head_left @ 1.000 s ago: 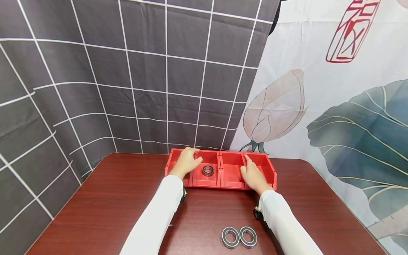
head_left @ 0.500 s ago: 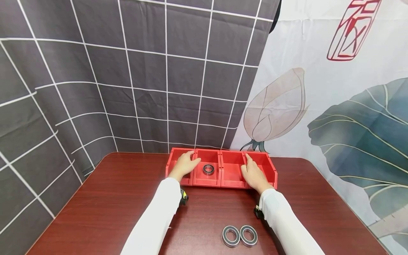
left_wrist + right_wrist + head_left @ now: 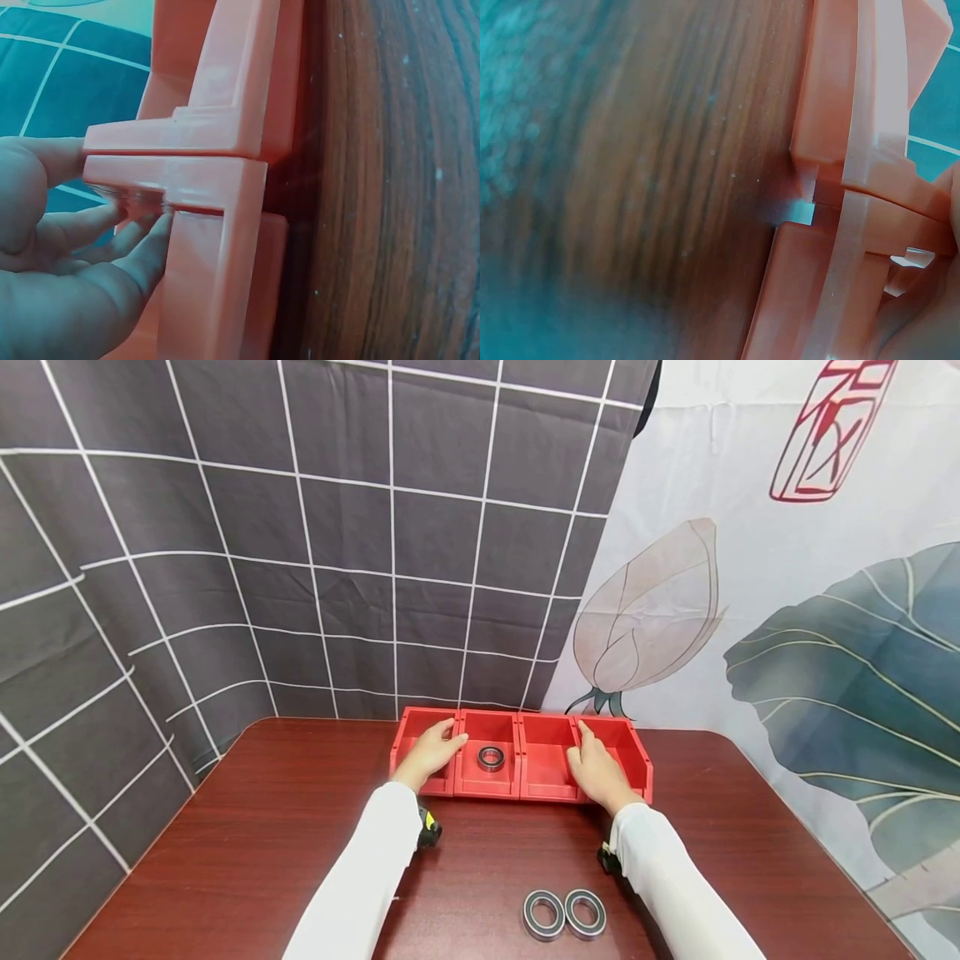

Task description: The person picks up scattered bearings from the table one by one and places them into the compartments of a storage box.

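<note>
Four-sided red storage bins stand joined in a row at the back of the table. My left hand pinches the paired walls between the two leftmost bins, thumb on one side and fingers on the other; the left wrist view shows these fingers against the wall. My right hand grips the divider between the two rightmost bins, its index finger extended along the top. In the second bin from the left lies a small ball bearing. Much of the leftmost bin's inside is hidden by my left hand.
Two larger ball bearings, a left one and a right one, lie side by side near the table's front. The brown wooden table reaches back to a grey checked cloth and a white printed cloth.
My left hand has shifted slightly left and down, its thumb drawing back from over the second bin toward the divider. The right hand and the bearings stay in place.
</note>
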`<state>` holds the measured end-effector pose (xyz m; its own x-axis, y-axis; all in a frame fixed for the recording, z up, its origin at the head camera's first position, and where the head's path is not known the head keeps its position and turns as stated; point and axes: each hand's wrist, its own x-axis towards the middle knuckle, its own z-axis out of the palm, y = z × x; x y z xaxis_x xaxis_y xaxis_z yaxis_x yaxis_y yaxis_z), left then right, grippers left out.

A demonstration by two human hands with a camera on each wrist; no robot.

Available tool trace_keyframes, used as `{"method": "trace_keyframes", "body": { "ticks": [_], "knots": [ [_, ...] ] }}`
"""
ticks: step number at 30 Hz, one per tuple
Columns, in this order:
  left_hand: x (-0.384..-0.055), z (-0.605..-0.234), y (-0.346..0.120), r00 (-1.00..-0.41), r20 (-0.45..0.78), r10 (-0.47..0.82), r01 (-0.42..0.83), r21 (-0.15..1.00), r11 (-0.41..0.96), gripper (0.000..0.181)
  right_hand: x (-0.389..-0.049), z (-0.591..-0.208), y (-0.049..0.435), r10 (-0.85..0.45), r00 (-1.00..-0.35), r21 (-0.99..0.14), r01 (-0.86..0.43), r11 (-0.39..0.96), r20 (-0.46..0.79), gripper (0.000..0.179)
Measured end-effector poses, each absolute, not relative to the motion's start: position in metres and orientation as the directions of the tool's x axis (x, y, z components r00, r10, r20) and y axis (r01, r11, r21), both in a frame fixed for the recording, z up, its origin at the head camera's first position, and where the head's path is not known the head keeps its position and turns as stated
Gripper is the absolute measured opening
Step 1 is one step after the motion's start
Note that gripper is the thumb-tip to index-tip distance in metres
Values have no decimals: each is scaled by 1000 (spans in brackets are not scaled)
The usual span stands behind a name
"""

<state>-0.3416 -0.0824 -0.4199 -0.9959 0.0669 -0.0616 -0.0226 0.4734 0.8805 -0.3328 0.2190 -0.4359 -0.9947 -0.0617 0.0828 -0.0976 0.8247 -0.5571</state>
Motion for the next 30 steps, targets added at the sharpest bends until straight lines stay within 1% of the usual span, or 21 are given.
{"method": "trace_keyframes", "body": {
  "ticks": [10, 14, 25, 30],
  "knots": [
    [-339, -426, -83, -993, -85, 82, -47, 924, 380, 64, -331, -436, 219, -63, -996, -559, -89, 825, 65, 67],
    [-339, -427, -82, -993, -74, 90, -38, 936, 351, 65, -331, -434, 220, -69, -995, -556, -96, 826, 70, 67],
    [-336, -427, -79, -996, -55, 72, -27, 941, 338, 64, -331, -432, 223, -79, -994, -550, -105, 828, 72, 68],
    [-336, -430, -80, -996, -55, 65, -29, 938, 346, 65, -332, -429, 224, -98, -995, -557, -101, 824, 35, 69]
  ]
}}
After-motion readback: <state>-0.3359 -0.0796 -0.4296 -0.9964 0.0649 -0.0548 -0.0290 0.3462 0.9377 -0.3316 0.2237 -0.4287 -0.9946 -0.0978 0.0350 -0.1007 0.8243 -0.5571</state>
